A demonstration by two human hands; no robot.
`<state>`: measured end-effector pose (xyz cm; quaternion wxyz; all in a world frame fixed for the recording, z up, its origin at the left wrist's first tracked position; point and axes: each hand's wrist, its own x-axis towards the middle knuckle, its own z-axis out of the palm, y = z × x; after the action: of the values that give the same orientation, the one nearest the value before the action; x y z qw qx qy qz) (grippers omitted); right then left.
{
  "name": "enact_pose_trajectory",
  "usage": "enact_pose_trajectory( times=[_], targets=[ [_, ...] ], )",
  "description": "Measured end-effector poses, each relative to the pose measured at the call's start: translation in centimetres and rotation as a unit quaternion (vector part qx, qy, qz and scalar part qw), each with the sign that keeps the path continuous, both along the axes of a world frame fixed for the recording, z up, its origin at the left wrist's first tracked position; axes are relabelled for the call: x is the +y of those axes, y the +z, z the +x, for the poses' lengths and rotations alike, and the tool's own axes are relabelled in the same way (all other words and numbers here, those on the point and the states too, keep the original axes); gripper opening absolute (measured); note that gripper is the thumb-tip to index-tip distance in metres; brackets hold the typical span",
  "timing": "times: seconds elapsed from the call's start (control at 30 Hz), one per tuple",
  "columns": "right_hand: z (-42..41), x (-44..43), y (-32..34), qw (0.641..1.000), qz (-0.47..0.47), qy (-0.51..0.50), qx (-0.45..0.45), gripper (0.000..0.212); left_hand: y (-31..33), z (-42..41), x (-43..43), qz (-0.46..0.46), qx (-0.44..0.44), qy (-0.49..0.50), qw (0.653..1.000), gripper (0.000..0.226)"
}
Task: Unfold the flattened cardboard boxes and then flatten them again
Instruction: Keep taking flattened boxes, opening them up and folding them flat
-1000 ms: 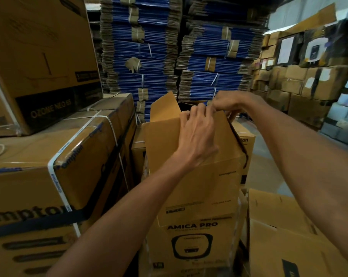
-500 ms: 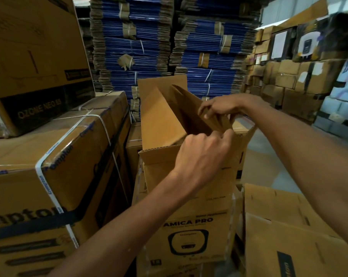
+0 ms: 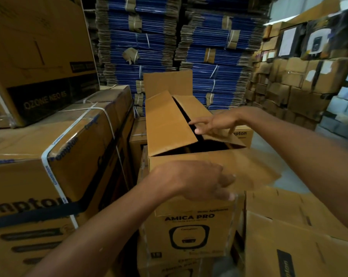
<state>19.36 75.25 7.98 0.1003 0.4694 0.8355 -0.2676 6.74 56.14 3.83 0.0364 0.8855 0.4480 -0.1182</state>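
1 box [image 3: 169,126] stands unfolded btwn cartons [image 3: 69,156], so approx half done, flattening to come; right hand [image 3: 215,122] spread flat on side flap [image 3: 227,137], left hand [image 3: 197,180] loose on near flap [image 3: 255,172], gripping nothing.

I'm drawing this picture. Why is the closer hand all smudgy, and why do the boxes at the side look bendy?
Head view: the left hand and the near flap of the cardboard box are smeared, probably from moving fast; the right hand looks sharper. Head view again: the wide lens seems to bow the strapped carton at the left edge.
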Motion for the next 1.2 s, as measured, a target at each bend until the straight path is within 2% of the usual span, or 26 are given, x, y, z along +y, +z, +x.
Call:
enact_pose_trajectory(
  times=[0.07,0.13,0.23,0.37,0.47,0.53,0.63,0.8,0.93,1.07,1.13,1.2],
  targets=[
    [0.0,0.2,-1.4,0.998,0.024,0.03,-0.06,0.092,-1.6,-0.7,0.6,0.015,0.009,-0.021,1.0,0.057],
    [0.3,0.0,-3.2,0.993,0.066,0.039,-0.094,0.082,-2.5,-1.9,1.8,0.092,-0.07,-0.042,0.992,0.049],
    [1.0,-1.1,-6.1,0.982,0.16,0.026,-0.096,0.063,-3.5,-3.9,3.8,0.154,-0.176,-0.001,0.972,0.046],
    [1.8,-2.1,-8.3,0.962,0.273,-0.03,-0.002,0.057,-4.7,-4.8,4.6,0.151,-0.169,0.03,0.974,0.055],
    [2.1,-3.1,-9.2,0.915,0.394,-0.028,0.084,0.056,-5.6,-4.4,4.7,0.161,-0.153,0.054,0.973,0.064],
    [2.3,-3.8,-9.8,0.906,0.413,0.004,0.096,0.063,-5.7,-4.3,5.0,0.182,-0.173,0.077,0.965,0.064],
    [2.7,-4.1,-9.7,0.913,0.397,0.015,0.095,0.069,-4.8,-4.7,5.6,0.228,-0.222,0.115,0.941,0.063],
    [2.9,-4.0,-9.2,0.927,0.367,0.016,0.073,0.061,-1.2,-7.1,6.7,0.332,-0.213,0.252,0.884,0.067],
    [2.8,-4.3,-9.2,0.937,0.345,0.02,0.046,0.069,-0.1,-11.0,7.7,0.282,-0.16,0.396,0.859,0.077],
    [2.7,-4.3,-9.3,0.941,0.337,0.015,0.042,0.074,-2.6,-14.8,9.1,0.115,-0.158,0.511,0.837,0.086],
    [2.6,-4.5,-9.3,0.938,0.345,0.02,0.038,0.074,-4.8,-15.6,9.4,0.031,-0.222,0.509,0.831,0.086],
    [2.6,-4.6,-9.3,0.937,0.346,0.025,0.042,0.077,-6.1,-15.2,9.0,-0.006,-0.339,0.496,0.799,0.081]
  ],
)
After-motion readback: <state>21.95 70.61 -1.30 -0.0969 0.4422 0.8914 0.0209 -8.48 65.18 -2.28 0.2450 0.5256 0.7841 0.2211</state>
